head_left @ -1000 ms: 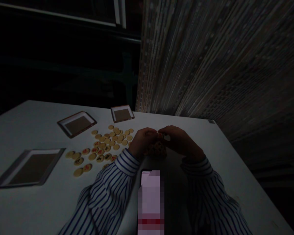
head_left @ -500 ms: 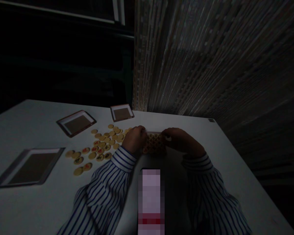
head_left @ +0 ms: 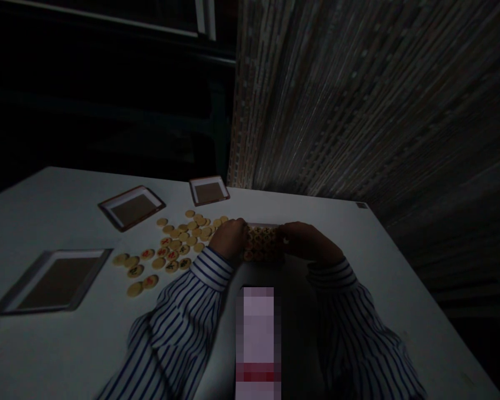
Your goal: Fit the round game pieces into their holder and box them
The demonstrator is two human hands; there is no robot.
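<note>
In the middle of the table sits a small box (head_left: 261, 225) with a pale far rim, filled with rows of round Chinese chess pieces (head_left: 261, 241). My left hand (head_left: 229, 238) is closed at the box's left side, its fingertips by the far left corner. Curled at the opposite side is my right hand (head_left: 310, 240), with thumb and fingers on the right edge. Both hands seem to grip the box, though the fingertips are dark. Loose chess pieces (head_left: 175, 244) lie scattered left of my left hand, some with red or black characters up, others blank side up.
Three shallow open trays or lids lie on the white table (head_left: 400, 311): one at near left (head_left: 58, 280), one further back (head_left: 135, 208) and one at the far edge (head_left: 209, 191). A ridged, striped surface (head_left: 308, 111) rises behind the table. A pixelated patch (head_left: 258, 333) covers the bottom centre.
The view has shifted slightly. My left fingers are a little lower by the box's far left corner. The loose pieces and trays have stayed in place.
</note>
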